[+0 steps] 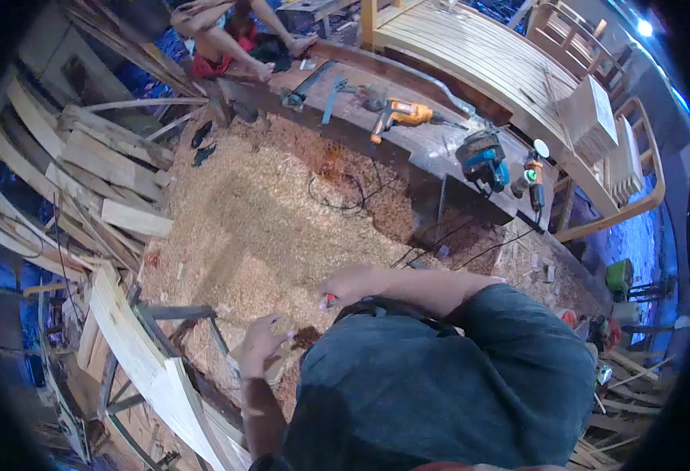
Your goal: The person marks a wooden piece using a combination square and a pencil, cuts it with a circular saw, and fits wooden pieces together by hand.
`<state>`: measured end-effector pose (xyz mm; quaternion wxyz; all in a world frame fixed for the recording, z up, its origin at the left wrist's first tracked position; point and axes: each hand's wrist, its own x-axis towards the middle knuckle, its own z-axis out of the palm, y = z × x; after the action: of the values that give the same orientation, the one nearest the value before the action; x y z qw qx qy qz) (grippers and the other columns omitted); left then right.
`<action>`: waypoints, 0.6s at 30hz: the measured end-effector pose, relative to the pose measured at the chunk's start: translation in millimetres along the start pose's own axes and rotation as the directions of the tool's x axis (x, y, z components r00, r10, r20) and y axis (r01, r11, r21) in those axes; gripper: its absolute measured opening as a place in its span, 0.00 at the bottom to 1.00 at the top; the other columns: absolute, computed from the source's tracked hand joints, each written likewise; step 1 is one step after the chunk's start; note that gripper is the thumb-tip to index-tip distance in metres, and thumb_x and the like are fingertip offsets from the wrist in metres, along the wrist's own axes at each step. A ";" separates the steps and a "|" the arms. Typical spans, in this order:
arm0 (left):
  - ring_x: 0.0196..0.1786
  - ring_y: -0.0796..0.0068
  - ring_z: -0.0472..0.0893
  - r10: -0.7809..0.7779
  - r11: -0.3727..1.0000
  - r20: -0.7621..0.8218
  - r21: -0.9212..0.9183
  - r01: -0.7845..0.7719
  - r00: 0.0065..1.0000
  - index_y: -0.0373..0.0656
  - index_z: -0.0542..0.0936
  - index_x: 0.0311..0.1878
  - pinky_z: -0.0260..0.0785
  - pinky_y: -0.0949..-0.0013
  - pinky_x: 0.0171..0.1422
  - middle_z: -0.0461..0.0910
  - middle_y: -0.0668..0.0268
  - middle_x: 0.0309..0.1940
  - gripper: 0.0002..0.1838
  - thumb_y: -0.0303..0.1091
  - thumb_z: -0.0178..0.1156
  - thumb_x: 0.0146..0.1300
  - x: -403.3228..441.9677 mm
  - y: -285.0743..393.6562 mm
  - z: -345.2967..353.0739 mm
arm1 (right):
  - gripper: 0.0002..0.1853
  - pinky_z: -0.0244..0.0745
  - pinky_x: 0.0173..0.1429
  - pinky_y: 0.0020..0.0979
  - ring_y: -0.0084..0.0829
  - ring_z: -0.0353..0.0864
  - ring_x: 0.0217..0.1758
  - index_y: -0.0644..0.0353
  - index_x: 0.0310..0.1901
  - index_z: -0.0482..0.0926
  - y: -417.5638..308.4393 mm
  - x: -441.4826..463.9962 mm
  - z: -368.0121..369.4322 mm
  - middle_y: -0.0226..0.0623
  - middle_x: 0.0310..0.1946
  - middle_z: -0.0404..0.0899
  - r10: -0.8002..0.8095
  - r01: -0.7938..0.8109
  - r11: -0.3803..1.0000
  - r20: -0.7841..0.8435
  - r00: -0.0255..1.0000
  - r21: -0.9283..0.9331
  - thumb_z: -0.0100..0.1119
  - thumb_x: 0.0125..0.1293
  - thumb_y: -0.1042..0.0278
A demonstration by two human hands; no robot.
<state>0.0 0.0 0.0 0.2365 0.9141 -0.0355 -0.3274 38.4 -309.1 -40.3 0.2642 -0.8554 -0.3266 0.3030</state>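
Near my lap, my right grip point(351, 285) is closed around a small red object point(331, 298), mostly hidden by my fingers; it looks light and stiff, best pinched by its sides. Beside it, my left grip point(262, 339) has loosely spread fingers; I cannot tell whether it holds anything. Beyond lie wood shavings point(243, 200), then a worktop point(433, 147) bearing an orange drill point(409, 113).

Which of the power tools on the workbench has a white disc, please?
The orange-and-black power tool at the right end of the workbench has the white disc; the orange drill and teal-and-black tool show none.
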 end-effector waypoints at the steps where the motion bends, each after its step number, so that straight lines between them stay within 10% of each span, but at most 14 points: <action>1: 0.62 0.54 0.82 0.038 0.999 -0.019 0.011 -0.038 0.999 0.44 0.80 0.65 0.74 0.59 0.68 0.83 0.54 0.60 0.35 0.46 0.77 0.56 12.7 -14.4 1.0 | 0.33 0.78 0.49 0.55 0.56 0.86 0.45 0.60 0.46 0.83 -13.8 10.8 8.4 0.53 0.38 0.86 -0.030 0.039 0.992 -0.075 0.997 0.123 0.56 0.69 0.31; 5: 0.56 0.60 0.85 0.177 0.971 -0.013 -0.162 -0.176 0.984 0.39 0.81 0.62 0.77 0.62 0.64 0.86 0.55 0.55 0.34 0.47 0.77 0.56 111.8 90.6 73.7 | 0.29 0.78 0.45 0.54 0.57 0.85 0.43 0.59 0.43 0.84 68.2 -67.1 -21.6 0.54 0.39 0.86 0.021 0.007 0.991 -0.202 0.979 0.136 0.58 0.70 0.35; 18: 0.35 0.80 0.81 0.067 0.594 0.183 -0.797 0.108 0.981 0.46 0.79 0.59 0.71 0.74 0.37 0.84 0.71 0.37 0.23 0.53 0.63 0.72 387.5 167.5 13.7 | 0.21 0.77 0.55 0.52 0.58 0.82 0.53 0.58 0.55 0.79 141.3 -120.1 -74.5 0.56 0.48 0.84 0.629 -0.482 0.728 -0.195 0.752 0.488 0.58 0.73 0.49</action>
<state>310.1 -239.1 -158.3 0.6145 0.6733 0.1034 -0.3980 73.7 -505.8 -40.2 0.3848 -0.8784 0.0721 0.2741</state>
